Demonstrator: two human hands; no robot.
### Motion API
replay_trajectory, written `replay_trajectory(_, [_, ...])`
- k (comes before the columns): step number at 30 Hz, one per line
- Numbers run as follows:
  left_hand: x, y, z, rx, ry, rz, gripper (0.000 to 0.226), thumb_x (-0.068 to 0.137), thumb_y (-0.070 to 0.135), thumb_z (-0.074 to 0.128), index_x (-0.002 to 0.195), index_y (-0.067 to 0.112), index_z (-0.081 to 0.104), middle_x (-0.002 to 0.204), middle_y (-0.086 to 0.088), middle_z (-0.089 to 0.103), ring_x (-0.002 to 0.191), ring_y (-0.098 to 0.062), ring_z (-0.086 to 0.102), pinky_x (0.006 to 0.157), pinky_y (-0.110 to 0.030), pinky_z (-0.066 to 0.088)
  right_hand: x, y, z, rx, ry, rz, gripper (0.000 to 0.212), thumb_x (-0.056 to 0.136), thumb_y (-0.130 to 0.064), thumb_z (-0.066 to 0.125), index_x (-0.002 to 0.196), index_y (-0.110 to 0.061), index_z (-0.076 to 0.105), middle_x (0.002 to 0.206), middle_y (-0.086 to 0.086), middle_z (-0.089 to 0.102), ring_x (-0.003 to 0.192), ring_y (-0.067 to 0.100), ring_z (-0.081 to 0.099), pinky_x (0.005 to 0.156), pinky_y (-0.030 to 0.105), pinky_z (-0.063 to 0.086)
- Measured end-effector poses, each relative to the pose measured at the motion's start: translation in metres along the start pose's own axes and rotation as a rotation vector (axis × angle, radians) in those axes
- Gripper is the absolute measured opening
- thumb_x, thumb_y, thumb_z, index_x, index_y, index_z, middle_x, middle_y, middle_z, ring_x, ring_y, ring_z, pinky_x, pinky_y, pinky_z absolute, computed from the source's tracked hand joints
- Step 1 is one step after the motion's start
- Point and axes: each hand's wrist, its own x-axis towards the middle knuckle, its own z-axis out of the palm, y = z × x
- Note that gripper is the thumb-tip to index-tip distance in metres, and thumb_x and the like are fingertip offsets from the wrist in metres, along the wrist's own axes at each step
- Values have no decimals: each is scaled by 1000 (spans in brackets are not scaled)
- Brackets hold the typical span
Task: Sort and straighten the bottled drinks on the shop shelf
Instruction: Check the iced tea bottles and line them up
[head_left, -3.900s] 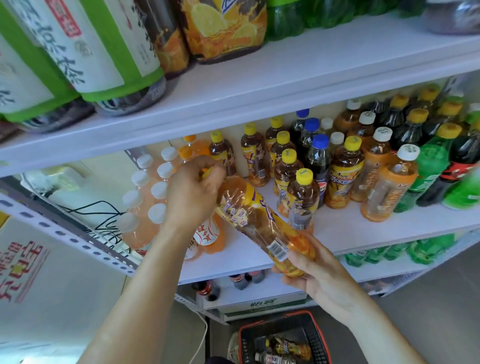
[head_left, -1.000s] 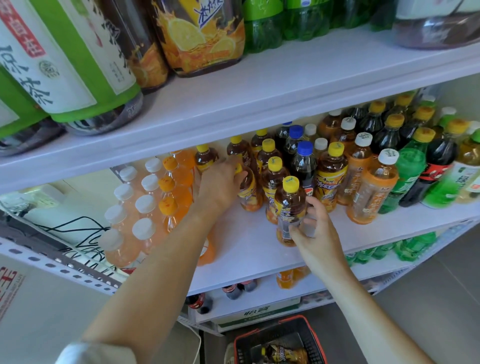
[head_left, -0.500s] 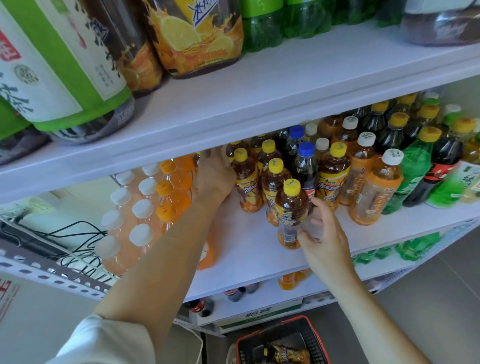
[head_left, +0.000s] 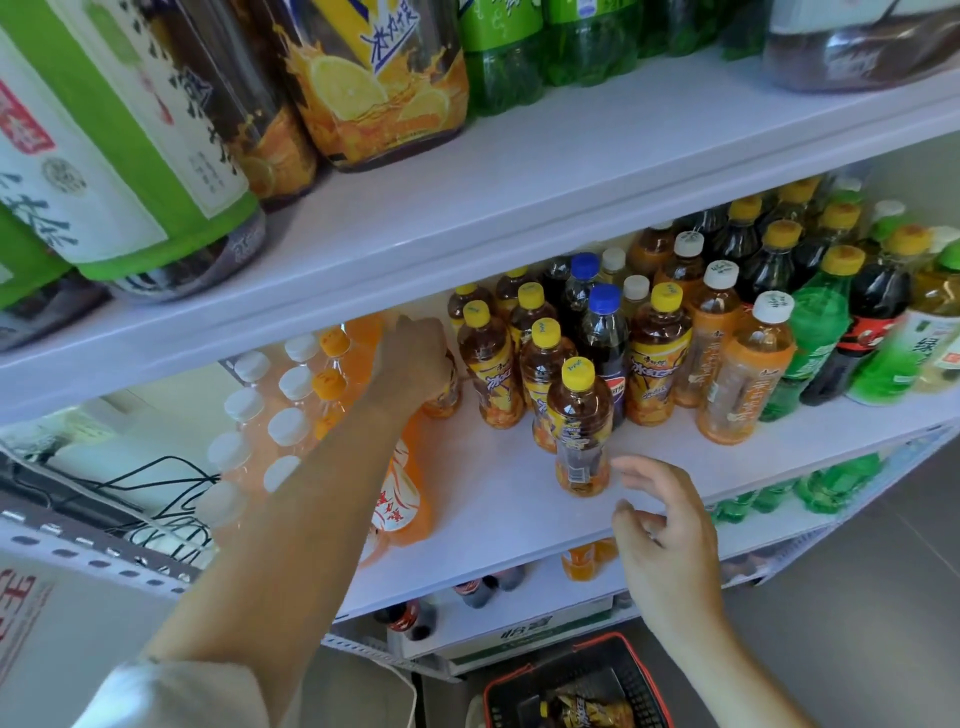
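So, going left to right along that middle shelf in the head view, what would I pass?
White-capped pale bottles, orange sodas, the left hand, yellow-capped iced teas, a blue-capped cola, another iced tea, white-capped orange-label bottles, a green bottle, a dark red-label bottle.

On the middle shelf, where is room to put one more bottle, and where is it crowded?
Bare white shelf board lies between the orange soda bottles and the front yellow-capped brown tea bottle, and along the front edge right of it. Rows behind are crowded.
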Motion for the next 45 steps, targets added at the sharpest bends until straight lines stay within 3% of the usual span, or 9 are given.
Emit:
replay_trajectory(5, [-60, -10, -21, -356, 268, 66, 13, 89, 25, 61, 98, 15, 64, 93, -11, 53, 80, -36, 58, 63, -31, 33, -4, -5, 10, 29, -171, 91, 47, 88, 5, 59, 103, -39, 58, 115, -5, 62, 109, 0, 55, 76, 5, 46])
replay_trajectory(12, [-132, -24, -74, -961, 377, -114, 11, 72, 31, 55, 69, 31, 65, 73, 17, 65, 63, 1, 57, 57, -20, 45, -4, -18, 16, 264, -637, 277, 68, 76, -28, 83, 123, -61, 45, 120, -25, 61, 112, -3, 59, 80, 12, 49])
replay_trajectory(17, [-143, -44, -75, -1344, 352, -249, 15, 82, 16, 63, 75, 24, 74, 64, 8, 66, 54, -6, 52, 47, -17, 39, -4, -31, 5, 462, -566, 352, 57, 70, -40, 80, 122, -35, 59, 106, 9, 72, 86, 30, 73, 67, 29, 59])
replay_trajectory(21, [-152, -63, -71, -1697, 98, 1, 23, 84, 13, 59, 97, 18, 78, 81, -13, 60, 46, -11, 26, 40, -18, 18, -4, -41, 2, 576, -574, 582, 62, 80, -59, 63, 105, -2, 68, 79, 32, 67, 55, 34, 66, 45, 30, 52])
replay_trajectory(25, [-153, -65, -67, -1669, 99, 110, 24, 87, 12, 58, 100, 18, 78, 79, -4, 67, 46, -9, 28, 44, -17, 22, -4, -42, -5, 594, -708, 734, 76, 75, -69, 45, 81, 0, 76, 75, 32, 66, 50, 31, 64, 40, 27, 49])
replay_trajectory(30, [-148, -57, -62, -1517, 269, 19, 22, 83, 28, 66, 99, 15, 73, 50, 9, 51, 44, -9, 36, 49, -28, 25, -3, -46, -4, 774, -744, 705, 64, 79, -64, 61, 120, -15, 68, 118, 22, 67, 94, 32, 69, 66, 40, 59])
replay_trajectory(33, [-143, -53, -59, -1417, 366, -102, 27, 75, 41, 72, 86, 16, 74, 56, 8, 63, 45, -2, 46, 47, -17, 37, -7, -46, -2, 792, -766, 621, 65, 62, -31, 91, 121, -32, 64, 125, 21, 63, 101, 40, 66, 74, 39, 58])
replay_trajectory(37, [-136, -57, -54, -1310, 349, -161, 35, 81, 47, 68, 74, 14, 74, 64, -7, 63, 56, -12, 49, 56, -24, 38, -6, -42, -7, 882, -680, 616, 70, 73, 10, 74, 129, -30, 59, 122, 30, 60, 93, 50, 66, 71, 34, 60])
replay_trajectory(45, [-144, -76, -57, -1450, 9, 46, 19, 82, 31, 72, 98, 21, 76, 67, -10, 44, 53, -11, 32, 49, -17, 27, -4, -48, -17, 840, -703, 682, 55, 74, -24, 82, 125, -21, 61, 110, 30, 67, 76, 39, 72, 57, 29, 60])
